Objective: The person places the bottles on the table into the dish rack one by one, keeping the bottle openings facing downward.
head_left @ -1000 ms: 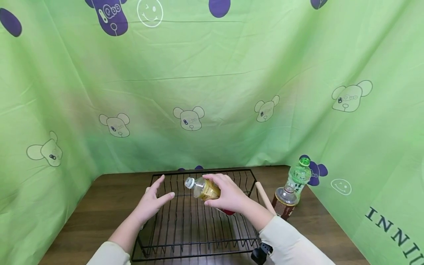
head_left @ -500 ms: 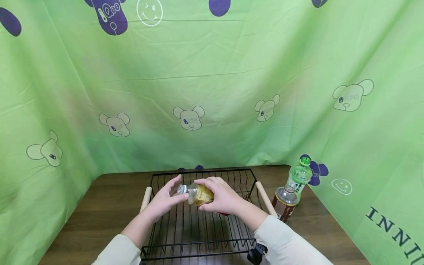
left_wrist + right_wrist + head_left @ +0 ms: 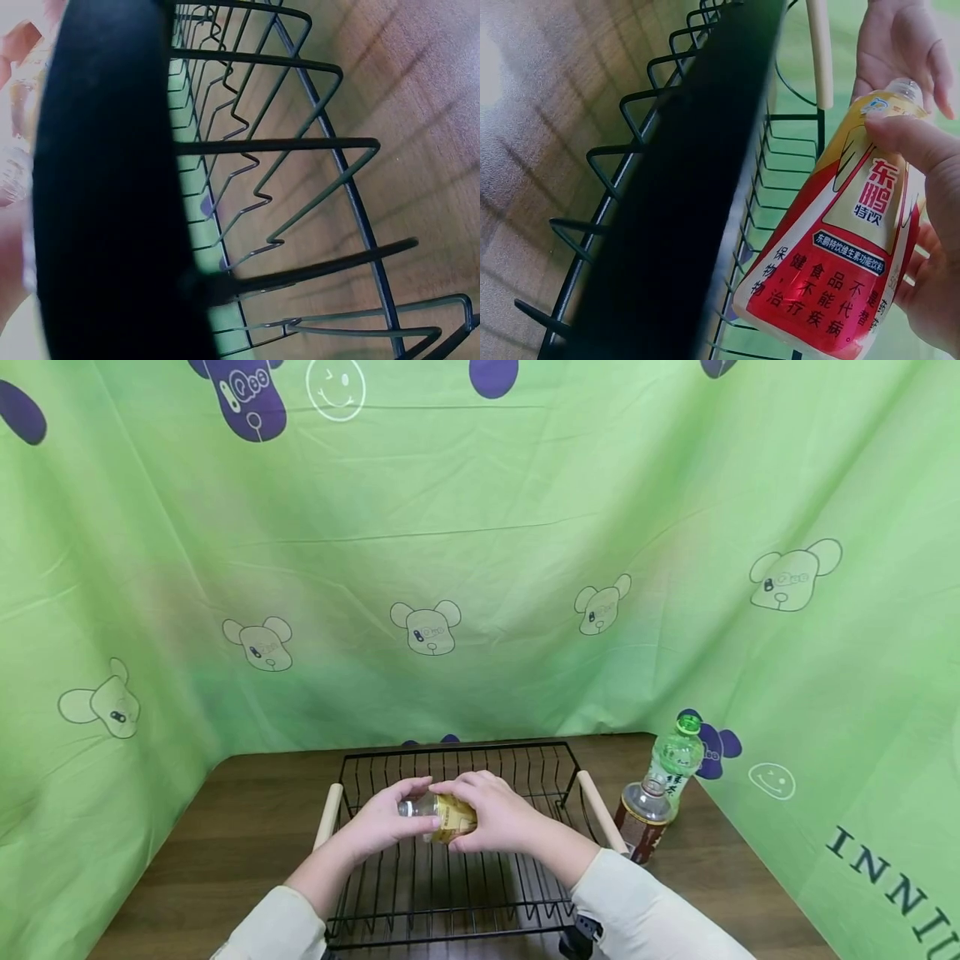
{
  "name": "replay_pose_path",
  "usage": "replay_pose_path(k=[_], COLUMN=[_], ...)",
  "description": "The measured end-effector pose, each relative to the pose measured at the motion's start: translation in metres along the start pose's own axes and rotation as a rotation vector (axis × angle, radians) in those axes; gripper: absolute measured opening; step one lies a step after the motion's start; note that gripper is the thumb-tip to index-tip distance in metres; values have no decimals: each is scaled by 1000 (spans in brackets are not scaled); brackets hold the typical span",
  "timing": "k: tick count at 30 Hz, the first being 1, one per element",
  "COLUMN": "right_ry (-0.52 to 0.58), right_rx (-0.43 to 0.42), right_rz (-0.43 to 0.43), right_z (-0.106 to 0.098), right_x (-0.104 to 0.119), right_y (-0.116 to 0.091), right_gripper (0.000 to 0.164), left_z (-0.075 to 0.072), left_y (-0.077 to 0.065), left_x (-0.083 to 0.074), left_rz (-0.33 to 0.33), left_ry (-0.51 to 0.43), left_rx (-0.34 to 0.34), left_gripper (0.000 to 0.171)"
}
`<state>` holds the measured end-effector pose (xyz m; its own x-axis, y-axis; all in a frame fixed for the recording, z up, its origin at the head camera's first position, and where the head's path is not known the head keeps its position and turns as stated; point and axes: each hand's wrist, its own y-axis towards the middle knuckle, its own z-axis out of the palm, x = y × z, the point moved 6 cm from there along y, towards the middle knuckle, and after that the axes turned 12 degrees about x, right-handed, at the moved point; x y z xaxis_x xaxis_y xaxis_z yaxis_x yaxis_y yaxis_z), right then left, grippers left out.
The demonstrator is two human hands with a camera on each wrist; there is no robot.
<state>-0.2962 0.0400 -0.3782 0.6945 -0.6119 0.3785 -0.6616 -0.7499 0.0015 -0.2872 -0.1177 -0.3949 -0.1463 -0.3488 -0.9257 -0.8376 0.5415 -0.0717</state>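
Observation:
A drink bottle (image 3: pixel 456 818) with a yellow and red label and a clear neck lies tilted in the air over the black wire rack, its neck to the left. My right hand (image 3: pixel 495 814) grips it round the label, thumb on the near side. At the neck end, my left hand (image 3: pixel 386 817) holds it between thumb and fingers, the thumb lying along the near side. In the right wrist view, the bottle (image 3: pixel 847 225) shows its red lower label, and the left hand (image 3: pixel 900 45) is behind the neck. The left wrist view shows only a sliver of the bottle (image 3: pixel 16 169).
The black wire rack (image 3: pixel 450 935) with pale wooden handles (image 3: pixel 600 810) stands on the wooden table (image 3: pixel 225 827). To its right are a bottle with a brown label (image 3: pixel 642 822) and a green bottle (image 3: pixel 677 756). A green patterned cloth (image 3: pixel 480 568) hangs behind.
My left hand has moved right onto the bottle's neck end. The right hand has carried the bottle slightly left and down, and the rack's left handle has come into view.

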Motion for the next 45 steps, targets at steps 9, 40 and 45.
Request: replay_pose_path(k=[9, 40, 45], right_ry=[-35, 225, 323], right_rx=[37, -270, -340], right_rz=[-3, 151, 217], right_z=[3, -14, -15], right_x=[3, -25, -29], right_y=[2, -7, -8], right_gripper=[77, 76, 77], left_z=[2, -18, -21], left_y=[1, -17, -21], left_x=[5, 35, 37], left_rz=[-29, -95, -88], left_ry=[64, -124, -176], left_rx=[0, -380, -437], left_gripper=[63, 61, 63])
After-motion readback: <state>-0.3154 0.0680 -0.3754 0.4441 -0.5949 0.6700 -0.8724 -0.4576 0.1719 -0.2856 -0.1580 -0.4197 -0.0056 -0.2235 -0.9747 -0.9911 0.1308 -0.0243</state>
